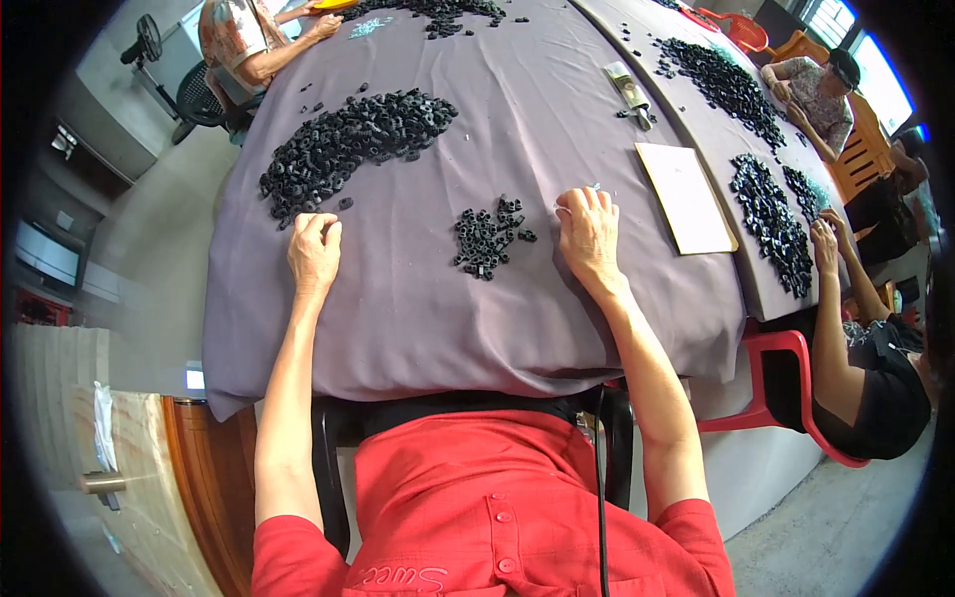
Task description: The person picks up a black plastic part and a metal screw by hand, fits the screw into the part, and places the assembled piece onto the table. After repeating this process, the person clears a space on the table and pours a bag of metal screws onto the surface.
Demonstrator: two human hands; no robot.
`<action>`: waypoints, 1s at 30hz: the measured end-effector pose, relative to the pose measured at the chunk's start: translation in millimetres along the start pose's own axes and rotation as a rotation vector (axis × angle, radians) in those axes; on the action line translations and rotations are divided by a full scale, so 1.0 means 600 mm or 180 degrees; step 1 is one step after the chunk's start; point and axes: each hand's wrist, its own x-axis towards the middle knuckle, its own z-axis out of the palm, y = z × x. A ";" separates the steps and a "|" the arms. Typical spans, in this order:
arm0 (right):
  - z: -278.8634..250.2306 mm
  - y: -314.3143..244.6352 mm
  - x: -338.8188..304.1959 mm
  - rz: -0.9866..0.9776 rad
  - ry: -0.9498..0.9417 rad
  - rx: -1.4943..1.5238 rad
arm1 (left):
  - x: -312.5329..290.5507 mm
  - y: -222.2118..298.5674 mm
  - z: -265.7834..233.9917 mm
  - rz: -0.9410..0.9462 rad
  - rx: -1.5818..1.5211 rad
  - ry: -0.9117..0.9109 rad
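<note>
My left hand (314, 255) rests at the near edge of a large heap of small black plastic parts (348, 144), its fingers curled together. What those fingers hold, if anything, is hidden. To the right, my right hand (591, 237) lies on the grey cloth with its fingers bent and closed. Small pale bits (597, 186) show by its fingertips, too tiny to name. Between my hands sits a smaller cluster of black ring-like parts (482, 239), nearer my right hand and apart from it.
Right of my right hand lies a pale flat board (686, 199), with a tube-like package (629, 92) beyond it. More black heaps (771, 224) spread over the adjoining table. Other people work there and at the far left. A red chair (786, 398) stands at right.
</note>
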 end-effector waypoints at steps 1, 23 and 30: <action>-0.002 -0.002 -0.003 -0.0006 0.0051 0.0064 | -0.001 0.001 0.001 -0.0005 0.0008 0.0005; -0.044 -0.054 -0.081 0.1665 -0.0228 0.2562 | 0.054 0.034 0.017 -0.0200 -0.0074 -0.0395; -0.053 -0.082 -0.073 0.1531 -0.0372 0.2199 | 0.080 0.023 0.049 -0.0030 0.0358 -0.0369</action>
